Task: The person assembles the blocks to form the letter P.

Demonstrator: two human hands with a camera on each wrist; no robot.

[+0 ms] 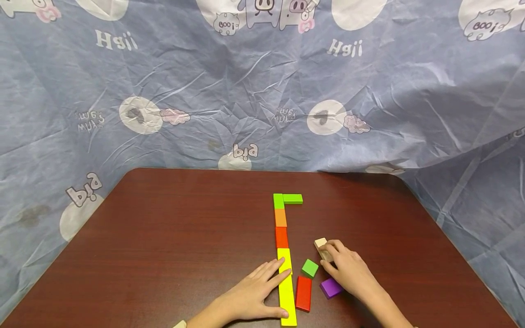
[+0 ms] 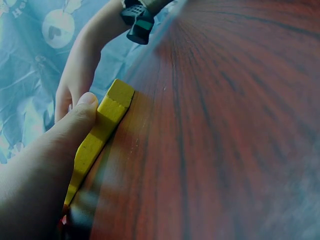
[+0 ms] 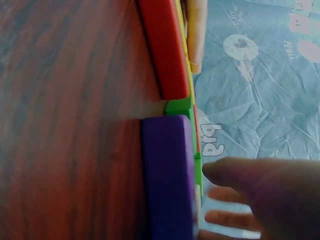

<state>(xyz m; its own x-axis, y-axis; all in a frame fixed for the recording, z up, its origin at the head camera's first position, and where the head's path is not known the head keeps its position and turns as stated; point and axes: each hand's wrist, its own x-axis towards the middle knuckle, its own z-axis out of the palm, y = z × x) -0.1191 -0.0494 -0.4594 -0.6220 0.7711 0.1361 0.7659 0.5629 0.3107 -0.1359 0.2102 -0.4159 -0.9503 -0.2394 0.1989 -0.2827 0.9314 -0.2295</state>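
Observation:
A row of blocks runs away from me in the head view: two yellow blocks (image 1: 287, 296) nearest, then a red block (image 1: 281, 237), an orange block (image 1: 280, 217) and a light green block (image 1: 278, 201). Another light green block (image 1: 293, 199) turns off rightward at the far end. My left hand (image 1: 256, 291) lies with spread fingers on the yellow blocks; its thumb touches the near one, also in the left wrist view. To the right, my right hand (image 1: 352, 271) holds a beige block (image 1: 321, 242) on the table between curved fingers and thumb. Its fingers partly hide that block.
Between the hands lie a green block (image 1: 310, 268) and a loose red block (image 1: 303, 294). A purple block (image 1: 330, 288) sits beneath the right wrist, large in the right wrist view. Behind the brown table (image 1: 184, 218) hangs a blue patterned cloth (image 1: 229, 91).

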